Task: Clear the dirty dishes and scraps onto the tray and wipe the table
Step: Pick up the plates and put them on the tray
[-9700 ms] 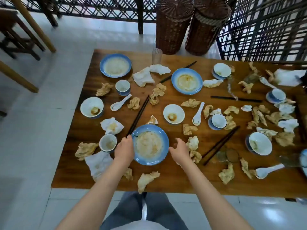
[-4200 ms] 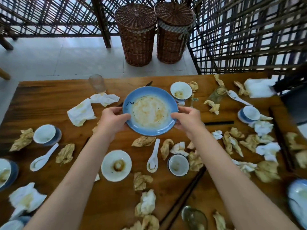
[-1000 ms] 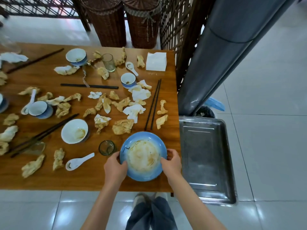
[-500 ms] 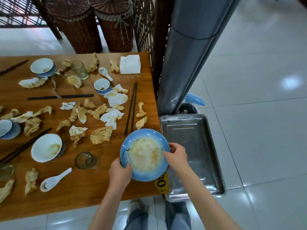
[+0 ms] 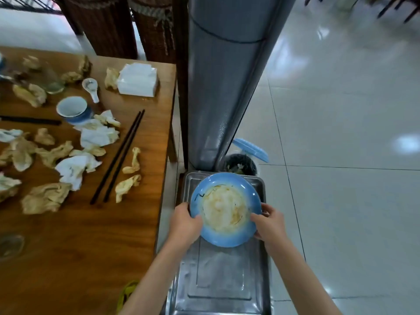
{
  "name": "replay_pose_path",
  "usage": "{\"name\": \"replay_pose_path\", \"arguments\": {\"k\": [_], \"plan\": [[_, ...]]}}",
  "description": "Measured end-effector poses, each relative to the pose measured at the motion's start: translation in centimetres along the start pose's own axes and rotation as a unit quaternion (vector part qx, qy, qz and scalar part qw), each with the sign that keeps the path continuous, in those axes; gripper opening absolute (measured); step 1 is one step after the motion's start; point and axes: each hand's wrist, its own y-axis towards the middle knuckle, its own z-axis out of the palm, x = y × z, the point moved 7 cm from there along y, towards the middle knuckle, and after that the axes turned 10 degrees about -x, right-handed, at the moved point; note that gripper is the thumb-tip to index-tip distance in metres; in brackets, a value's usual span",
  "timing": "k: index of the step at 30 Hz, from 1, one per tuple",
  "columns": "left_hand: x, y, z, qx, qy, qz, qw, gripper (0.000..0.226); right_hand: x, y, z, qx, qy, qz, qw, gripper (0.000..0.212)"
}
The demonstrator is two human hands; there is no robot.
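Observation:
A dirty blue plate with sauce smears is held over the far half of the metal tray, which lies beside the table's right end. My left hand grips the plate's left rim and my right hand grips its right rim. Whether the plate touches the tray I cannot tell. On the wooden table lie crumpled stained napkins, black chopsticks, a small blue-and-white cup and a white spoon.
A grey metal column rises just behind the tray. A dark bin with a blue lid stands at its foot. A white napkin stack sits at the table's far right corner. Wicker baskets stand behind. Tiled floor lies to the right.
Both hands have carried the plate off the table's right edge to above the tray. The view has swung right and down with them.

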Motion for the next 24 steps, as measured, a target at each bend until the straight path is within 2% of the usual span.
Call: {"name": "replay_pose_path", "arguments": {"k": [4, 9, 18, 24], "plan": [[1.8, 4.0, 4.0, -0.01, 0.032, -0.041, 0.999, 0.018, -3.2, 5.1, 2.3, 0.002, 0.006, 0.023, 1.0, 0.043], [5.2, 9.6, 7.1, -0.013, 0.102, -0.06, 0.993, 0.006, -7.6, 10.0, 6.5, 0.004, 0.008, 0.04, 0.999, 0.038], [8.3, 16.4, 11.1, -0.02, 0.182, -0.017, 0.983, 0.017, -11.9, 17.3, 11.2, 0.004, -0.044, 0.043, 0.998, 0.042], [9.5, 18.9, 12.4, -0.013, 0.156, -0.02, 0.987, 0.01, -12.6, 19.5, 12.9, 0.007, -0.06, 0.039, 0.997, 0.042]]}}
